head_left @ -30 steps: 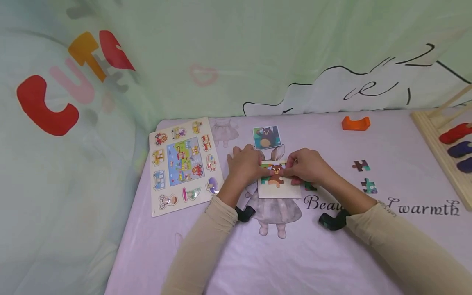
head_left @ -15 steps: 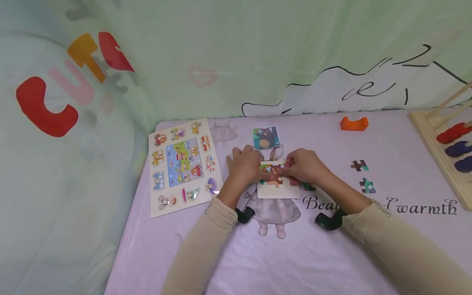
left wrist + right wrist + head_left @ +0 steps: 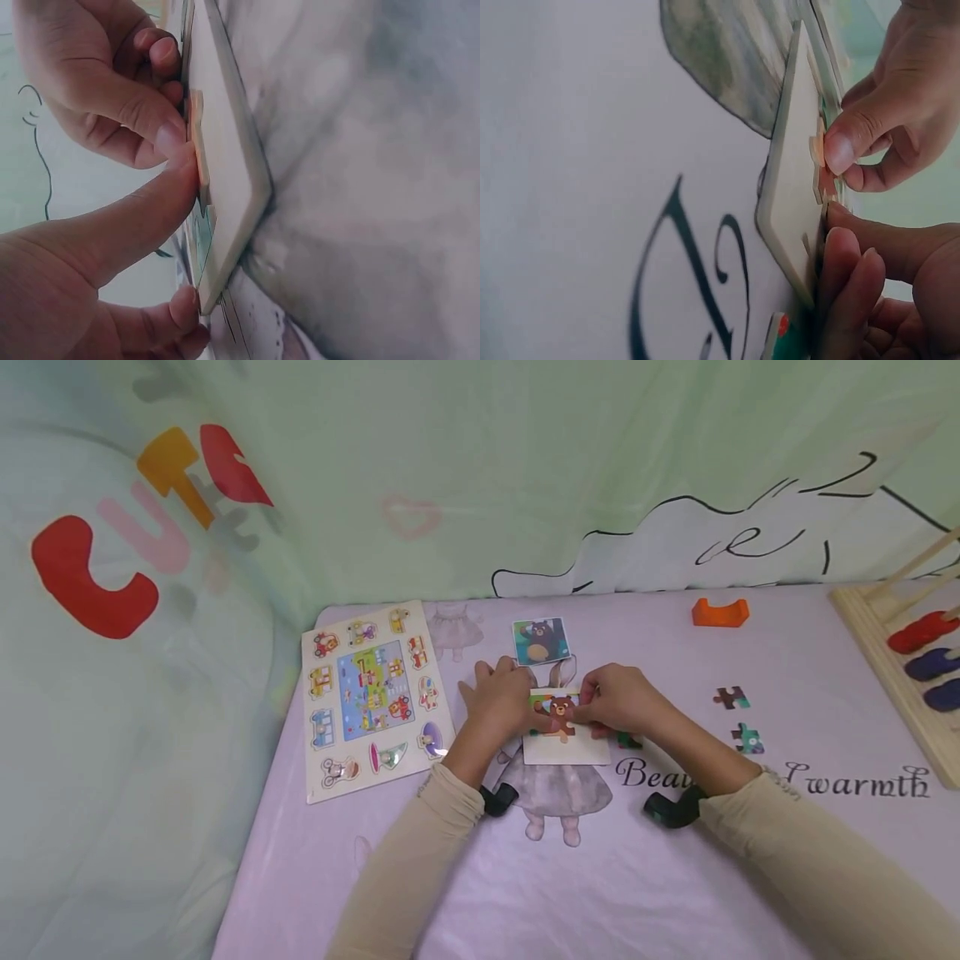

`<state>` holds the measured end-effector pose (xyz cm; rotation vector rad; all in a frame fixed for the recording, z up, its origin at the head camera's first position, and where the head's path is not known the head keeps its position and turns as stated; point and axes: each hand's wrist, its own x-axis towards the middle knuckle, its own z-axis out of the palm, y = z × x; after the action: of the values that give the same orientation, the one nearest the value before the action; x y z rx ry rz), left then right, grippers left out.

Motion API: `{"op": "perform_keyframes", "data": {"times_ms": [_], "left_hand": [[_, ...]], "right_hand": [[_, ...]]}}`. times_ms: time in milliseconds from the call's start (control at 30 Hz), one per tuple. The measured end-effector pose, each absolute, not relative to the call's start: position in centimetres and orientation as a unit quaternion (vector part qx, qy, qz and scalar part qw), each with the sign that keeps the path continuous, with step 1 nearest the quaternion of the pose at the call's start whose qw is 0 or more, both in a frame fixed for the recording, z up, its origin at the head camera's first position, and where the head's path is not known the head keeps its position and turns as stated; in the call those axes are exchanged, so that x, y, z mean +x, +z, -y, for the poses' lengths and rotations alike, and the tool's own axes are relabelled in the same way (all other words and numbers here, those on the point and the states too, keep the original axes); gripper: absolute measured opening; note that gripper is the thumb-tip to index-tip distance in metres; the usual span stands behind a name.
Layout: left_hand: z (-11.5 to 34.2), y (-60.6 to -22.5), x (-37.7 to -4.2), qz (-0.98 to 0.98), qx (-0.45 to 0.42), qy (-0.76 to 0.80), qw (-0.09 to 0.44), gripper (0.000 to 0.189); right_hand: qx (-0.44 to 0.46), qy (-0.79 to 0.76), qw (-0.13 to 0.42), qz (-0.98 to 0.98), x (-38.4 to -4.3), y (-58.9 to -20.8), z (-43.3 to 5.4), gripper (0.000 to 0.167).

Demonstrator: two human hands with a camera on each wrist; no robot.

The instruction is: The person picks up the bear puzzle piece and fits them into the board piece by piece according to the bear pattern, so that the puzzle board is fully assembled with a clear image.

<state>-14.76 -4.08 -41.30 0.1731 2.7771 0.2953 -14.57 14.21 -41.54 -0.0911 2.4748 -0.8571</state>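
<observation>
Cream wood is forming the small puzzle board (image 3: 566, 752), which is lying flat on the cloth-covered tabletop (image 3: 540, 897) in front of the person. The fitted bear pieces (image 3: 561, 710) are sitting on the board toward its far left part, with bare wood showing along the near edge and at the near right. The left hand (image 3: 501, 697) is grasping the board: its thumb is pressing on the bear pieces while its fingertips are bearing against the left edge. The right hand (image 3: 622, 695) is working from the opposite side, its thumb touching the pieces close to the left thumb and its fingers bending beside the right edge; whether this grip is pinching a piece or the board is not clear. A green piece (image 3: 628, 741) is lying just beside the board, partly hidden under the right hand. Two loose pieces (image 3: 731, 697) are lying farther right, well apart from the board. Beyond the board, a bear picture card (image 3: 540, 641) is lying face up. A vehicle peg puzzle (image 3: 317, 787) is occupying the left side; an orange block (image 3: 720, 612) and a wooden bead frame (image 3: 876, 639) are standing toward the right.
</observation>
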Motion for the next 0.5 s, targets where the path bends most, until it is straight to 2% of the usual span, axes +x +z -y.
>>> {"op": "perform_keyframes", "data": {"times_ms": [500], "left_hand": [[4.29,-41.39,-14.68,-0.976,0.067,0.112,0.174,0.080]], "right_hand": [[-0.032,-0.310,0.258,-0.915,-14.76,-41.66,-14.27,0.029]]}}
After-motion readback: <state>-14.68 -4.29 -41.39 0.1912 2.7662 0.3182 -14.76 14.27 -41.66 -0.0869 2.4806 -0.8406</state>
